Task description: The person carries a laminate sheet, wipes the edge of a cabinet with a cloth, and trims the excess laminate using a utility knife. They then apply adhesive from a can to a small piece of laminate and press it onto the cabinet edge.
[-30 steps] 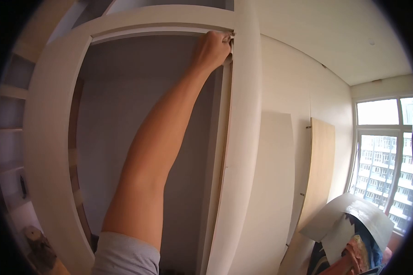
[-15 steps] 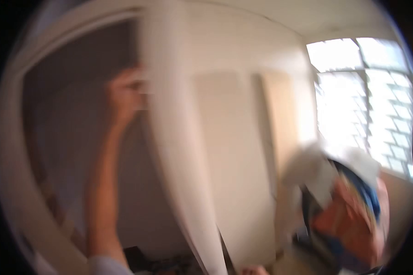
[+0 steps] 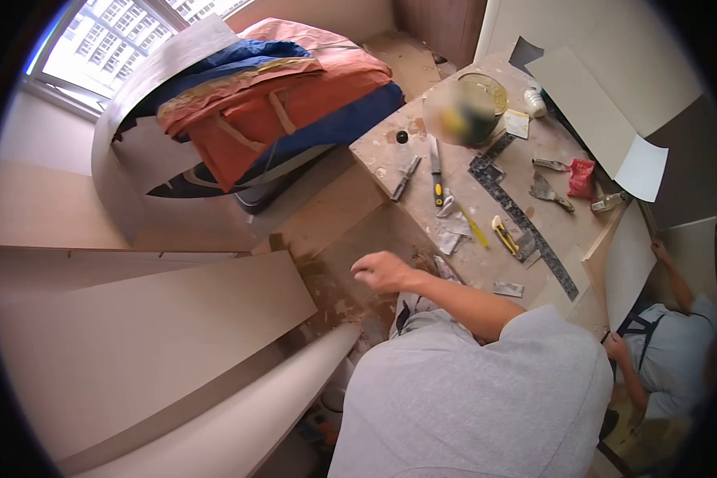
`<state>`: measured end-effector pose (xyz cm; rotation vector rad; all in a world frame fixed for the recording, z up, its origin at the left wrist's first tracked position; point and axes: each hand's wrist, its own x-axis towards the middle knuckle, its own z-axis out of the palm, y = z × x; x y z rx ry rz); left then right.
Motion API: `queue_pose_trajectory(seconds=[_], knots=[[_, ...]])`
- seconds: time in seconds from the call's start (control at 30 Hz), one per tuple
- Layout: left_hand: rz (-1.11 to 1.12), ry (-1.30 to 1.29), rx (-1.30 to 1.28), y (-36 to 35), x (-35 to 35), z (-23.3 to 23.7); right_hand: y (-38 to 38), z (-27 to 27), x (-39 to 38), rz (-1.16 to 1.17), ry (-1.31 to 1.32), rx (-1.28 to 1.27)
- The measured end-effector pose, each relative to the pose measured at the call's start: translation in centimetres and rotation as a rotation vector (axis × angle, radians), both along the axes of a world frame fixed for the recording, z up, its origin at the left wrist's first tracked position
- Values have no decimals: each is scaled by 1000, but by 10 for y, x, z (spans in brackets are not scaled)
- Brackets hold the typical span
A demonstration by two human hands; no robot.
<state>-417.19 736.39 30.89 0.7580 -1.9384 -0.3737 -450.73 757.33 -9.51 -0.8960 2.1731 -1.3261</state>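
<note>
My right hand (image 3: 382,272) hangs in front of my body, beside the corner of a cluttered worktable (image 3: 382,151). Its fingers are curled together, and nothing shows in them. The table carries a long black-speckled strip (image 3: 522,221), a knife with a yellow and black handle (image 3: 436,177), a yellow cutter (image 3: 503,236), a scraper (image 3: 550,191) and a red packet (image 3: 581,177). My left hand is outside the view.
Red and blue bags (image 3: 231,135) lie within a curved pale sheet (image 3: 107,151) by the window. Pale panels (image 3: 159,342) stand at lower left. At right, another person (image 3: 673,354) has both hands near a white sheet (image 3: 628,267).
The view has swung away from the door frame and down to the table and floor. My raised left hand has left the view, while my right hand now shows fully.
</note>
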Motion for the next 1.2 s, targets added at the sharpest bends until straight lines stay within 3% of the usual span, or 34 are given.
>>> queue_pose_trajectory(seconds=[0.07,0.13,0.2,0.27,0.3,0.37,0.43,0.57,0.67,0.87,0.97,1.13,1.2], knots=[[-181,-6,348,7,-24,-43,27,-3,-12,-72,15,-32],[-369,-28,694,14,-60,-86,50,18,-24,-261,-586,-167],[-516,-77,981,29,-114,-139,61,50,-26,-341,-746,-265],[-539,-95,1038,44,-165,-201,66,72,-26,-253,-851,-346],[-563,-244,992,43,-179,-225,61,80,-23,-236,-924,-448],[-676,-172,1166,56,-202,-247,53,107,-13,-167,-860,-378],[-723,-178,1257,68,-222,-254,54,115,-5,-104,-758,-307],[-799,-222,1396,75,-258,-275,61,106,-12,-218,-830,-372],[-776,-343,1307,82,-297,-284,72,85,-39,-252,-889,-429],[-838,-351,1485,112,-391,-291,98,72,-108,-421,-914,-527],[-879,-412,1479,123,-429,-287,111,73,-136,-441,-752,-422],[-969,-562,1510,130,-467,-289,116,61,-155,-584,-660,-551],[-966,-612,1456,116,-476,-302,119,59,-160,-552,-482,-534]])
